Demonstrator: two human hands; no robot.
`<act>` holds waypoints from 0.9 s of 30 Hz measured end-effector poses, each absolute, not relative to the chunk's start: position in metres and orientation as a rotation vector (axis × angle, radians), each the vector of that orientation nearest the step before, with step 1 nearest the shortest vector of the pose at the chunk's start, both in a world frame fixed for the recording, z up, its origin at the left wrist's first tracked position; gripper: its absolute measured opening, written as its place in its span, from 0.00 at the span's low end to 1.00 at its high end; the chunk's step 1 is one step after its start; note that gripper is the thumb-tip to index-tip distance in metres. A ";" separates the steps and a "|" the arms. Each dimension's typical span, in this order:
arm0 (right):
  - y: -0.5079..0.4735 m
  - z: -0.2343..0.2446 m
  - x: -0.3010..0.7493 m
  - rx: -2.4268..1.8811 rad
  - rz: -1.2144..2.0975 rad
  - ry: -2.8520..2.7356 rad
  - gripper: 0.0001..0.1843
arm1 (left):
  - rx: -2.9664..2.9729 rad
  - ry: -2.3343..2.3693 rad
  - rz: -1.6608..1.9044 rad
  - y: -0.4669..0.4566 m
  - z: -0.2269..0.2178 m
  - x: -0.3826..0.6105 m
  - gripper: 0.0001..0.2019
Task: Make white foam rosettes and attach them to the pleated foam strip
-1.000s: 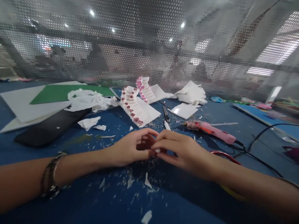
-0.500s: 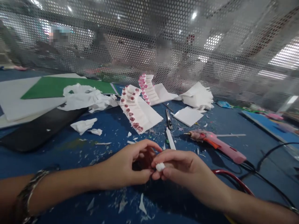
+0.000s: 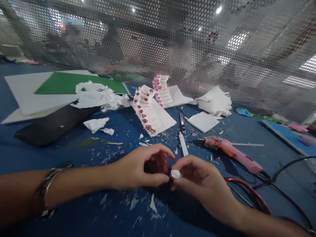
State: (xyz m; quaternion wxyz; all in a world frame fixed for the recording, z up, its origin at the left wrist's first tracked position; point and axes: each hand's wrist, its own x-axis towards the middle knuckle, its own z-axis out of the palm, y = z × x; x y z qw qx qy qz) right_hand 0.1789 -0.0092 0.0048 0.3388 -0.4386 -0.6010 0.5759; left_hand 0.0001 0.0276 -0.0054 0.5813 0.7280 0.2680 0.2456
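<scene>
- One dark flat object point(image 3: 58, 124) crowds the counter's point(image 3: 187, 220) left side.
- Left hand point(image 3: 138, 168): thumb and fingers curved apart, grasping nothing visible.
- Right hand point(image 3: 199, 177): pinching a small white piece point(image 3: 175, 173) just beside it; the step looks like fine fingerwork, next calling for a light grip.
- Toward the right edge, a pink glue gun point(image 3: 237, 154) (mind its tip) limits reach; scraps point(image 3: 153, 204) dot the front-edge room.

Dim, greyish light. Behind the perforated panel point(image 3: 148, 23), small lamps point(image 3: 218, 10) glare and everything blurs, some patches pixelated. In front of it, the hands point(image 3: 140, 168) point(image 3: 199, 179) cast soft, dark shadow on the counter point(image 3: 247, 130).
</scene>
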 end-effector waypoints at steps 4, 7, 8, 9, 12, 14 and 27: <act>-0.007 0.003 0.177 -1.171 1.291 -1.702 0.05 | 1.676 0.641 0.586 0.030 -0.006 0.001 0.08; -0.006 0.002 0.175 -1.183 1.148 -1.795 0.04 | 1.655 0.679 0.590 0.030 -0.007 0.002 0.05; -0.006 0.002 0.175 -1.182 1.129 -1.819 0.04 | 1.640 0.690 0.586 0.030 -0.007 0.002 0.05; -0.005 0.002 0.175 -1.184 1.118 -1.837 0.04 | 1.620 0.700 0.583 0.030 -0.007 0.003 0.06; -0.004 0.003 0.176 -1.191 1.032 -1.895 0.05 | 1.570 0.720 0.572 0.030 -0.006 0.004 0.05; -0.003 0.004 0.177 -1.177 0.911 -1.958 0.05 | 1.548 0.732 0.558 0.031 -0.006 0.005 0.05; 0.003 0.001 0.178 -0.936 0.862 -2.096 0.15 | 1.455 0.729 0.475 0.033 -0.005 0.006 0.05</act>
